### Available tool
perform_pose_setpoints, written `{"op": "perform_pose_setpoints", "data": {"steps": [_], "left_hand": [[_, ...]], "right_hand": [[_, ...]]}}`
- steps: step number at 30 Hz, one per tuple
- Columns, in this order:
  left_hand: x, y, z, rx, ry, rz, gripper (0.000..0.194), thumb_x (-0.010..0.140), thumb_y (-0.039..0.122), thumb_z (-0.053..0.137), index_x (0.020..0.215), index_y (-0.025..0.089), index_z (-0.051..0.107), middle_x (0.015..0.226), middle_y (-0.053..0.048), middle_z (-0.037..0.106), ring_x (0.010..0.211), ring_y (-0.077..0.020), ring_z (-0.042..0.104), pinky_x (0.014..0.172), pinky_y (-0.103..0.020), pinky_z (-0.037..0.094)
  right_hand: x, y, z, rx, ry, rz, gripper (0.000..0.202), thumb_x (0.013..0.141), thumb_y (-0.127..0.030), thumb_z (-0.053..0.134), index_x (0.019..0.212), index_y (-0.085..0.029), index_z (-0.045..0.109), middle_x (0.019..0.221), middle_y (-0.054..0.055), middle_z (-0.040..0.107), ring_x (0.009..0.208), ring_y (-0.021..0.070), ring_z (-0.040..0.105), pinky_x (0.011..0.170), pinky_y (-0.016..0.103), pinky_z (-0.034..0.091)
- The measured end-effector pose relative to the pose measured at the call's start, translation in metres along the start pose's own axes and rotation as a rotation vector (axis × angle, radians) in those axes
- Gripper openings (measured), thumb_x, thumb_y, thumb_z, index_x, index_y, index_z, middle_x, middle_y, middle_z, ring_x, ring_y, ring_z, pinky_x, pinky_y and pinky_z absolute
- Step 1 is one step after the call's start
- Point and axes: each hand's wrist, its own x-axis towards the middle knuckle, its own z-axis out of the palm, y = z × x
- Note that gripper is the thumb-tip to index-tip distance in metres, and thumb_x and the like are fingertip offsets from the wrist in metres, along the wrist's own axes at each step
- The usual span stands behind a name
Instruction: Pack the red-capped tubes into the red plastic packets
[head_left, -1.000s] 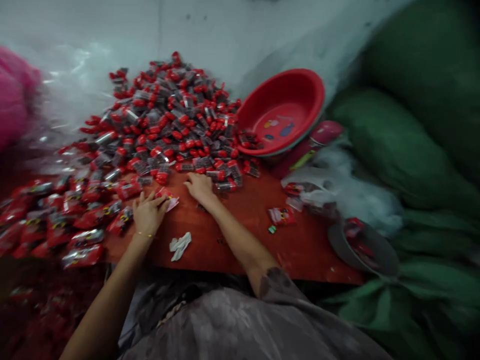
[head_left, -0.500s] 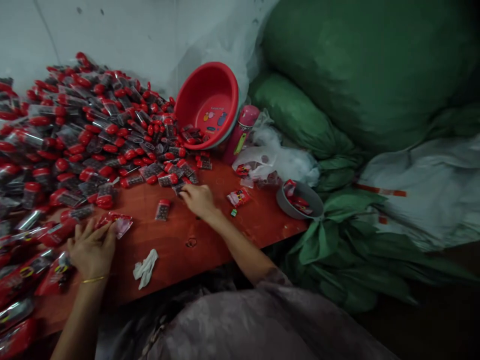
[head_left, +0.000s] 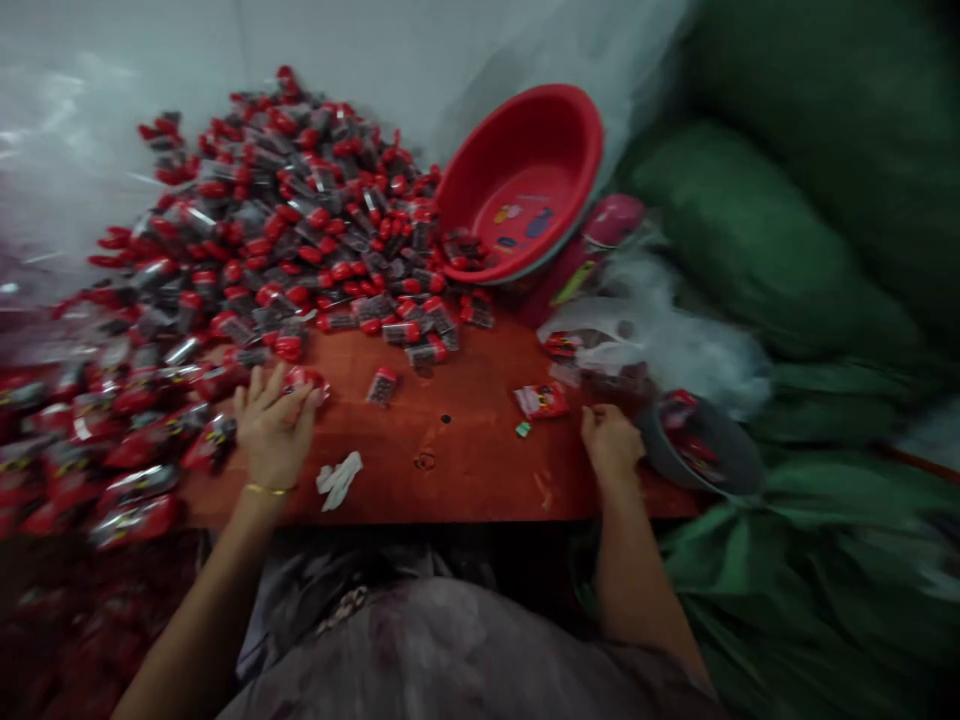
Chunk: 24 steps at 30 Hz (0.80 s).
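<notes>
At the left of the table, my left hand (head_left: 271,432) has its thumb and forefinger pinched at the edge of a small red plastic packet (head_left: 313,382), with the other fingers raised. My right hand (head_left: 613,448) is at the right, just beside a grey bowl (head_left: 658,445) of red packets; its fingers are curled together, and anything inside them is hidden. Between the hands stands a small clear container with a red cap and dark contents (head_left: 382,386). Another red packet (head_left: 541,401) lies flat near my right hand, close to a tiny green piece (head_left: 523,429).
A large heap of red-capped containers (head_left: 300,220) rises against the wall. Shiny red filled packets (head_left: 135,440) crowd the left. A red basin (head_left: 517,190) tilts behind, next to a pink bottle (head_left: 613,220) and clear plastic bags (head_left: 660,330). Green sacks (head_left: 765,220) fill the right.
My right hand has left the small containers at the heap's edge and moved right, to beside the grey bowl. My left hand stays at the red packet. The view has turned left.
</notes>
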Motion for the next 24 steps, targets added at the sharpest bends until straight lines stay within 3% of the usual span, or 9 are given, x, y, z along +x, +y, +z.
{"op": "perform_pose_setpoints", "data": {"steps": [3, 5, 7, 10, 14, 17, 19, 22, 24], "left_hand": [[-0.001, 0.01, -0.002, 0.05, -0.007, 0.038, 0.021, 0.082, 0.039, 0.057, 0.088, 0.026, 0.072, 0.128, -0.007, 0.06, 0.132, -0.0289, 0.039, 0.109, -0.053, 0.022], [-0.004, 0.019, -0.002, 0.071, -0.014, 0.085, 0.021, 0.083, 0.039, 0.056, 0.088, 0.027, 0.072, 0.127, -0.007, 0.06, 0.132, -0.0288, 0.04, 0.109, -0.053, 0.023], [-0.008, 0.029, -0.001, 0.084, -0.026, 0.148, 0.019, 0.082, 0.037, 0.057, 0.089, 0.027, 0.072, 0.127, -0.006, 0.06, 0.132, -0.0292, 0.04, 0.109, -0.053, 0.023], [-0.015, 0.045, 0.002, 0.074, -0.062, 0.229, 0.018, 0.082, 0.033, 0.057, 0.09, 0.028, 0.073, 0.128, -0.006, 0.06, 0.133, -0.0297, 0.038, 0.111, -0.054, 0.02], [-0.022, 0.054, 0.001, -0.017, -0.128, 0.224, 0.021, 0.082, 0.028, 0.055, 0.097, 0.027, 0.071, 0.129, -0.006, 0.058, 0.133, -0.0294, 0.037, 0.112, -0.056, 0.014], [-0.029, 0.053, 0.002, -0.175, -0.121, 0.038, 0.038, 0.08, 0.033, 0.06, 0.116, 0.022, 0.063, 0.132, -0.011, 0.056, 0.134, -0.0287, 0.037, 0.113, -0.052, 0.016], [-0.034, 0.051, 0.006, -0.384, -0.111, -0.195, 0.051, 0.077, 0.038, 0.064, 0.123, 0.018, 0.057, 0.131, -0.013, 0.056, 0.128, -0.0274, 0.045, 0.109, -0.046, 0.029], [-0.039, 0.051, 0.014, -0.814, -0.206, -0.542, 0.046, 0.074, 0.043, 0.065, 0.11, 0.015, 0.065, 0.109, -0.011, 0.069, 0.097, -0.0216, 0.064, 0.086, -0.033, 0.05], [-0.039, 0.051, 0.017, -0.991, -0.253, -0.665, 0.034, 0.07, 0.043, 0.068, 0.089, 0.015, 0.07, 0.082, -0.005, 0.072, 0.071, -0.0151, 0.064, 0.066, -0.025, 0.051]], "right_hand": [[-0.01, -0.022, -0.002, 0.148, 0.152, -0.093, 0.042, 0.084, -0.036, 0.047, 0.109, -0.007, 0.063, 0.094, 0.023, 0.067, 0.084, 0.0317, 0.063, 0.069, 0.04, 0.045], [-0.035, -0.049, -0.009, 0.359, 0.183, -0.243, 0.045, 0.086, -0.044, 0.04, 0.103, -0.011, 0.064, 0.093, 0.019, 0.068, 0.082, 0.0279, 0.062, 0.073, 0.04, 0.046], [-0.074, -0.085, -0.016, 0.66, 0.003, -0.443, 0.047, 0.087, -0.051, 0.036, 0.1, -0.014, 0.064, 0.089, 0.013, 0.068, 0.078, 0.0224, 0.062, 0.073, 0.035, 0.048], [-0.137, -0.143, -0.016, 1.008, -0.502, -0.655, 0.044, 0.085, -0.052, 0.042, 0.105, -0.017, 0.061, 0.092, 0.008, 0.068, 0.073, 0.0167, 0.062, 0.068, 0.029, 0.049], [-0.184, -0.189, -0.001, 1.285, -0.753, -0.61, 0.031, 0.081, -0.046, 0.053, 0.09, -0.018, 0.062, 0.081, 0.003, 0.066, 0.069, 0.0141, 0.059, 0.064, 0.025, 0.048], [-0.191, -0.195, 0.007, 1.371, -0.74, -0.498, 0.028, 0.083, -0.044, 0.051, 0.075, -0.018, 0.061, 0.065, -0.001, 0.061, 0.059, 0.0122, 0.054, 0.058, 0.024, 0.045], [-0.192, -0.193, 0.009, 1.386, -0.694, -0.47, 0.029, 0.084, -0.042, 0.05, 0.07, -0.018, 0.06, 0.063, -0.001, 0.06, 0.059, 0.012, 0.054, 0.06, 0.024, 0.045], [-0.196, -0.189, 0.01, 1.376, -0.68, -0.475, 0.029, 0.084, -0.042, 0.05, 0.071, -0.018, 0.061, 0.063, -0.001, 0.06, 0.061, 0.0125, 0.054, 0.062, 0.024, 0.045], [-0.2, -0.187, 0.012, 1.351, -0.69, -0.485, 0.029, 0.083, -0.042, 0.051, 0.071, -0.018, 0.062, 0.063, -0.001, 0.06, 0.062, 0.0126, 0.053, 0.061, 0.024, 0.045]]}}
